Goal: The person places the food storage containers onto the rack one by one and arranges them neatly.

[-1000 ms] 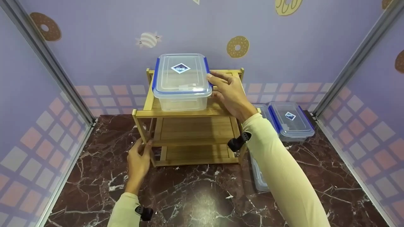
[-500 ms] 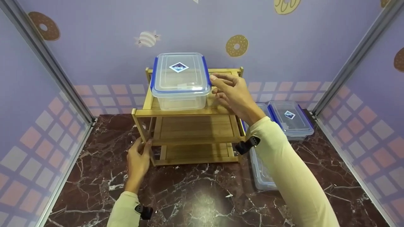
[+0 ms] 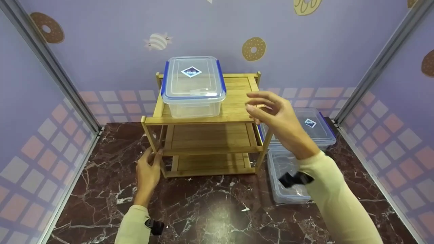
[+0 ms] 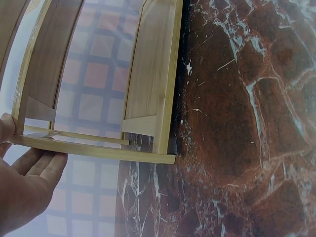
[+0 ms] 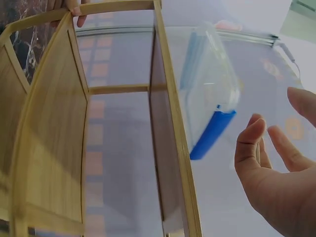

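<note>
box on the top shelf, one hand on the rack

clear lidded box (image 3: 193, 86) sits on the bamboo rack's (image 3: 203, 135) top shelf; left hand (image 3: 148, 173) grips the rack's front left post; right hand (image 3: 276, 118) hangs empty beside the rack, fingers loosely spread, holding nothing

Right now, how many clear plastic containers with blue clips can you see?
3. One container sits on the top tier of the wooden shelf. A second is on the table right of the shelf, and a third lies just in front of it, partly hidden by the right hand.
</note>
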A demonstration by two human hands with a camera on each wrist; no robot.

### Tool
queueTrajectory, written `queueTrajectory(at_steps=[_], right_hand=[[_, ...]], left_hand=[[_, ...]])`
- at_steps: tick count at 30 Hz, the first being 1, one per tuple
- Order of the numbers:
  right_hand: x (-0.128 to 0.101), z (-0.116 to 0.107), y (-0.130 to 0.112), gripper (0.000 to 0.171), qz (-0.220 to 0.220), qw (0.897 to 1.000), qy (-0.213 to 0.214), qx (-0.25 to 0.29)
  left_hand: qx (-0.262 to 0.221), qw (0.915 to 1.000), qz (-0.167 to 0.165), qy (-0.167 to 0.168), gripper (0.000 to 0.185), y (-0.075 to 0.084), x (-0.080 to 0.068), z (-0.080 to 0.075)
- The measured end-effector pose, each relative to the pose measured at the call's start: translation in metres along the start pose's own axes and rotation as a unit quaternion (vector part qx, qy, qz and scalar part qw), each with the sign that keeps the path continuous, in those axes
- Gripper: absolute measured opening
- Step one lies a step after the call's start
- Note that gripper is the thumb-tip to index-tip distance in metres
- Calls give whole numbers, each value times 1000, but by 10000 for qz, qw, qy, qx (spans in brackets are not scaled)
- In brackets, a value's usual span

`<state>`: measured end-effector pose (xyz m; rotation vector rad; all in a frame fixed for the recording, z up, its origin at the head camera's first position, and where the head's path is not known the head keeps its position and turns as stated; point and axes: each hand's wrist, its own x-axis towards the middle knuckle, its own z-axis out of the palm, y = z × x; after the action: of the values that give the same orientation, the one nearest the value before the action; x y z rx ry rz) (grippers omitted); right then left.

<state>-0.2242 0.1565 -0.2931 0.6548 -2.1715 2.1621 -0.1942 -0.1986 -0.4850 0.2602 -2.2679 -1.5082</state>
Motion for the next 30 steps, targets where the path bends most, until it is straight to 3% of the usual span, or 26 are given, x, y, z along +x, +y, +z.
queueTrajectory(at_steps=[8, 14, 24, 30], right_hand=[[-58, -45, 11, 46, 41, 9975, 155, -694], [-92, -83, 31, 46, 217, 9962, 305, -791], [-124, -140, 83, 47, 566, 9898, 433, -1233], [-137, -167, 117, 47, 733, 9769, 659, -1895]], left_hand=[[34, 10000, -52, -11, 35, 0, 0, -1], [-13, 10000, 27, 26, 34, 1, -1, -1], [61, 10000, 5, 17, 39, 1, 0, -1], [-95, 9998, 1, -199, 44, -1, 0, -2]])
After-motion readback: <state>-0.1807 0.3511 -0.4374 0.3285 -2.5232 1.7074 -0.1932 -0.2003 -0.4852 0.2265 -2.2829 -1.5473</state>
